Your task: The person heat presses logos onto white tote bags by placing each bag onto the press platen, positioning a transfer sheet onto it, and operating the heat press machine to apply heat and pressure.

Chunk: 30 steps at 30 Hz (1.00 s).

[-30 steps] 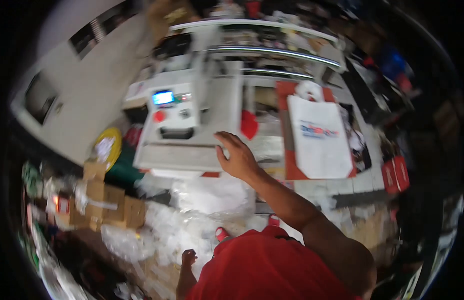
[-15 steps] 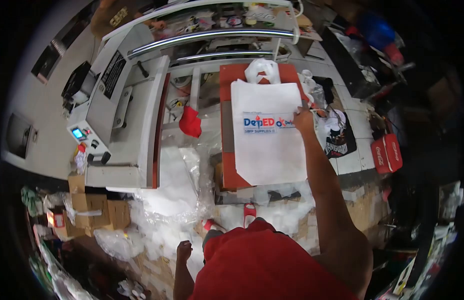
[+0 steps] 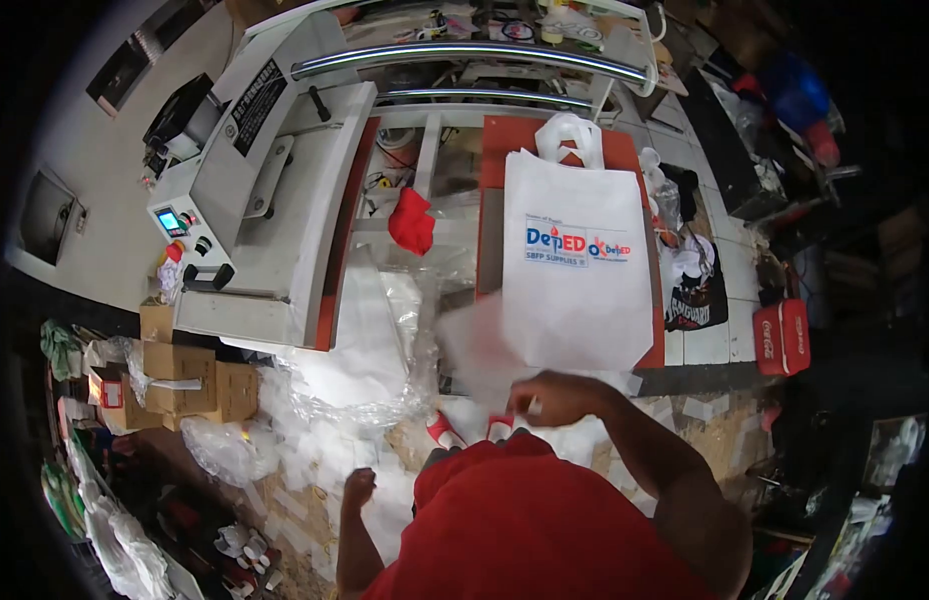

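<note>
A white bag (image 3: 575, 300) printed "DepED SBFP SUPPLIES" and "ok DepED" lies flat on a red-brown board (image 3: 495, 135), its handles at the far end. My right hand (image 3: 557, 398) is near the bag's lower edge, fingers curled at the corner of a blurred, translucent sheet (image 3: 475, 340). That sheet overlaps the bag's lower left corner. Low on the left, away from the bag, my left hand (image 3: 360, 487) is closed, and nothing shows in it.
A heat press machine (image 3: 275, 230) with a small lit screen stands at left. Between it and the board is a red cloth (image 3: 412, 222). Clear plastic (image 3: 385, 390) and scraps cover the floor. Cardboard boxes (image 3: 180, 380) lie left; a red box (image 3: 782, 338) stands right.
My right hand has moved from the bag's right edge down toward my body, and the translucent sheet now shows beside it. The view has shifted so the press and bag sit further right than half a second ago.
</note>
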Available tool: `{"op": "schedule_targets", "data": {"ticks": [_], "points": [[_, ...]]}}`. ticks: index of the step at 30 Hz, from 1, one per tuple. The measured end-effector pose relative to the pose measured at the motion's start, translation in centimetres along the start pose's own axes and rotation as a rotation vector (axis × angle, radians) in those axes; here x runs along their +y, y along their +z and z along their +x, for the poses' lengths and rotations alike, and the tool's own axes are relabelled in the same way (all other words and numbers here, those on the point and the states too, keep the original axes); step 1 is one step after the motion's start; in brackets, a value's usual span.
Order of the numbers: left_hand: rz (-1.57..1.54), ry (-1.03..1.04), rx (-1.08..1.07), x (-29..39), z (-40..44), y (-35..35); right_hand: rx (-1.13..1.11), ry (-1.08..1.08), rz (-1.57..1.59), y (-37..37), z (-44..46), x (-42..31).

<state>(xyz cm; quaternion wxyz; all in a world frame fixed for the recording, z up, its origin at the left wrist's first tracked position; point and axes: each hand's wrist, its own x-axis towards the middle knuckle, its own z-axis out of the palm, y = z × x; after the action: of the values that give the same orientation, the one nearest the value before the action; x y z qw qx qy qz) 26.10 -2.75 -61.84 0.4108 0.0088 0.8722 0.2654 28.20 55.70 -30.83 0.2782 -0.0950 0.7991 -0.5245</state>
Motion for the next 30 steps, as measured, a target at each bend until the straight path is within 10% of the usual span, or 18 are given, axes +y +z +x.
{"op": "schedule_targets", "data": {"ticks": [1, 2, 4, 8, 10, 22, 30], "points": [[0.442, 0.63, 0.394, -1.1, 0.4, -2.3, 0.0, 0.003, 0.0, 0.3, 0.6, -1.7], [-0.153, 0.252, 0.476, -3.1, 2.4, -4.6, -0.059, 0.054, 0.046, 0.4, 1.2, -3.6], [-0.076, 0.151, 0.953, 9.3, -2.0, -19.8, 0.04, 0.077, 0.062, 3.0, 5.6, 0.1], [-0.115, 0.632, 1.192, 27.4, -7.2, -34.0, 0.314, 0.415, 0.301, 7.0, 14.4, 5.3], [-0.029, 0.658, 1.239, 32.3, -6.2, -38.0, 0.695, 0.026, -0.172, 10.8, 18.7, 8.9], [-0.014, 0.728, 0.905, 26.9, -4.9, -31.4, 0.919, 0.787, -0.278, 18.3, 39.3, 9.3], [-0.347, 0.24, 0.51, 11.1, 2.6, -17.2, 0.909, 0.632, 0.178, 13.9, 34.4, 14.5]]}}
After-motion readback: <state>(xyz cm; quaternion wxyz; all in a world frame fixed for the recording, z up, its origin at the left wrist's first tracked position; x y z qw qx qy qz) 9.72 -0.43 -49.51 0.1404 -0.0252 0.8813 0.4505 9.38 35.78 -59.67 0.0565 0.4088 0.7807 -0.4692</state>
